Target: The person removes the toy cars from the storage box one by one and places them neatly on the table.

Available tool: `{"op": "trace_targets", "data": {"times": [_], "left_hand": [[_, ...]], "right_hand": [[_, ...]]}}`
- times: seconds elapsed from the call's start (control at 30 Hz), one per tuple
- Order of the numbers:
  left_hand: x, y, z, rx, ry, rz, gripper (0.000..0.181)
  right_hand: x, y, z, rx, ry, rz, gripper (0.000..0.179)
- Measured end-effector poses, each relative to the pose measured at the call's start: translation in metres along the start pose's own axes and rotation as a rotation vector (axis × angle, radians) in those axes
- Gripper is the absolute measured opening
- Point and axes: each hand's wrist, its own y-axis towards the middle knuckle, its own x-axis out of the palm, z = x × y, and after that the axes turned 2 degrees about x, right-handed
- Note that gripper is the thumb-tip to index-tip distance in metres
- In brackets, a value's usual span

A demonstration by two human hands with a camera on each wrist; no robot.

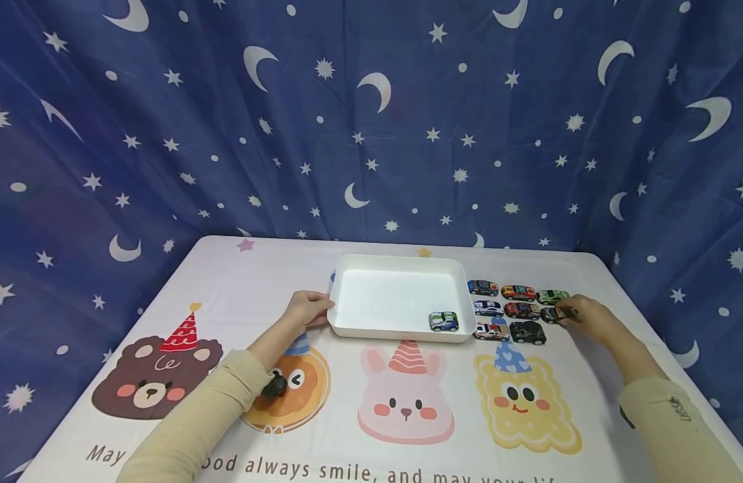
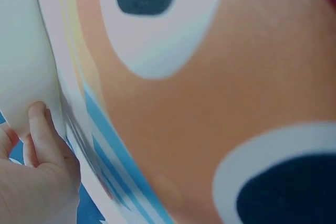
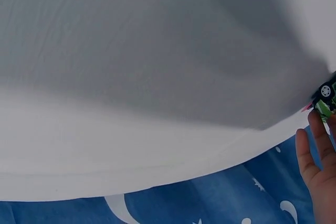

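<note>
My left hand (image 1: 306, 310) pinches the left rim of a shallow white tray (image 1: 402, 333); in the left wrist view that hand (image 2: 50, 166) has its thumb against the tray's wall (image 2: 26, 51). One white, blue and green toy car (image 1: 444, 321) stands in the tray's front right corner. At the right, my right hand (image 1: 591, 320) has its fingertips on a dark toy car (image 1: 554, 314) at the end of the middle row. The right wrist view catches this hand (image 3: 320, 166) only at the edge, beside a wheel; the thumb's grip is mostly hidden there.
Several toy cars stand in rows right of the tray, among them a green car (image 1: 552, 296), an orange-red car (image 1: 519, 292) and a black car (image 1: 528, 332). A printed white cloth (image 1: 408, 463) covers the table. A blue star-and-moon curtain (image 1: 371, 134) hangs behind.
</note>
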Motion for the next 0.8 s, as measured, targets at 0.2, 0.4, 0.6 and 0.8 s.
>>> {"op": "trace_targets", "data": {"times": [0.2, 0.4, 0.6, 0.8], "left_hand": [[-0.0001, 0.0001, 0.0001, 0.011, 0.005, -0.004, 0.030], [0.0010, -0.0012, 0.0005, 0.015, 0.007, -0.001, 0.031], [0.0017, -0.0028, 0.0001, 0.015, 0.011, -0.002, 0.030], [0.0006, -0.0028, 0.0002, 0.008, 0.003, 0.003, 0.030]], "right_hand": [[-0.0029, -0.0023, -0.0015, 0.024, 0.046, 0.005, 0.029], [-0.0046, -0.0048, -0.0007, 0.038, 0.050, -0.013, 0.034], [-0.0069, -0.0071, -0.0014, 0.028, 0.055, -0.003, 0.033], [-0.0097, -0.0065, -0.0056, 0.004, 0.047, 0.017, 0.032]]}}
